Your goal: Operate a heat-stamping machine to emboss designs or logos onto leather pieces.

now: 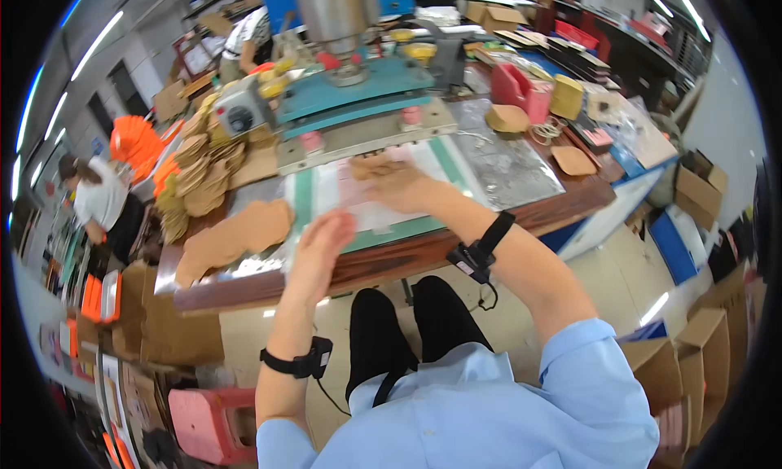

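My right hand [395,186] reaches over the middle of the white and green work board [450,164], in front of the teal press [358,90]. Its fingers are bent down around a small tan patch that blends with the skin, so I cannot make out what it is. Pinkish strips lie on the board under that hand. Blurred by motion, my left hand [324,239] is raised over the board's near left edge, fingers stretched out and nothing visible in it. A large tan leather piece [236,237] lies flat on the table to its left.
Stacked tan cut pieces [199,164] stand left of the press, beside a grey control box [242,108]. Right of it are a pink tape dispenser [521,94], yellow blocks and a loose tan piece [574,160]. A pink stool [208,424] and cardboard boxes stand below; other people are at left.
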{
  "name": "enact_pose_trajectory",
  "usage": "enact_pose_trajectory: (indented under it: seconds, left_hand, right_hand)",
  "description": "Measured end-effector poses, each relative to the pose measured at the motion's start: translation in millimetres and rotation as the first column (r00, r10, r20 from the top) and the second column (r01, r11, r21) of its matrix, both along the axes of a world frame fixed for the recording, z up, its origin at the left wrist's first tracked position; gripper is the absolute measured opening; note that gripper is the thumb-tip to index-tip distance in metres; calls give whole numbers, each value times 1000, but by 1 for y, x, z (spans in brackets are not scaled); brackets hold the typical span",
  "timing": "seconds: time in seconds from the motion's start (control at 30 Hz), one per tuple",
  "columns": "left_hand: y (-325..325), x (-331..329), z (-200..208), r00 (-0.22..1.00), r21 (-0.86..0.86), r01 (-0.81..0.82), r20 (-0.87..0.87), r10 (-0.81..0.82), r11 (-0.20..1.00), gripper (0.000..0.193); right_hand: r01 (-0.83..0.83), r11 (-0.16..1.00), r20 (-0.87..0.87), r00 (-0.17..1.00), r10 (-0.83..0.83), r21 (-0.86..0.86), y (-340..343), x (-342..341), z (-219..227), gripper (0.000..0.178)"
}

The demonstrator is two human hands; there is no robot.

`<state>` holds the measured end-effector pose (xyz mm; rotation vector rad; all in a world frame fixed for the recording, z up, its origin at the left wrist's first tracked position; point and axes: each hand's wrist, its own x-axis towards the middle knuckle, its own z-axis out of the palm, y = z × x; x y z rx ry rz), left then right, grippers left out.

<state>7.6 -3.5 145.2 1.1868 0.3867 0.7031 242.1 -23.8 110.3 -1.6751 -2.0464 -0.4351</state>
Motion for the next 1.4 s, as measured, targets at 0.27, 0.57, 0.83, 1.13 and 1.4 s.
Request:
enact_pose_trajectory:
  seconds: [0.27, 0.57, 0.83, 1.13, 1.4]
  left_hand:
    - [25, -1, -3, 983, 49, -142, -111, 147, 989, 20]
    - [114, -77, 23, 556, 932, -293, -16, 831, 214, 29]
    - [19, -14, 30, 846, 915, 94, -281, 453, 392, 23]
    - [-28, -4, 58, 751, 565, 488, -661, 11, 665, 20]
    - [-10, 19, 39, 812, 849, 505, -529, 247, 156, 38]
  right_hand:
    - [-400, 917, -401, 842, 360, -15, -113, -46, 39, 38]
    - [773, 631, -77, 635, -769, 67, -244, 165, 31, 25]
    - [800, 592, -456, 492, -741, -99, -254, 187, 41, 22]
    - [391, 906, -870, 374, -320, -165, -175, 117, 50, 24]
    - [-43, 997, -639, 769, -7, -63, -49, -8, 38, 16]
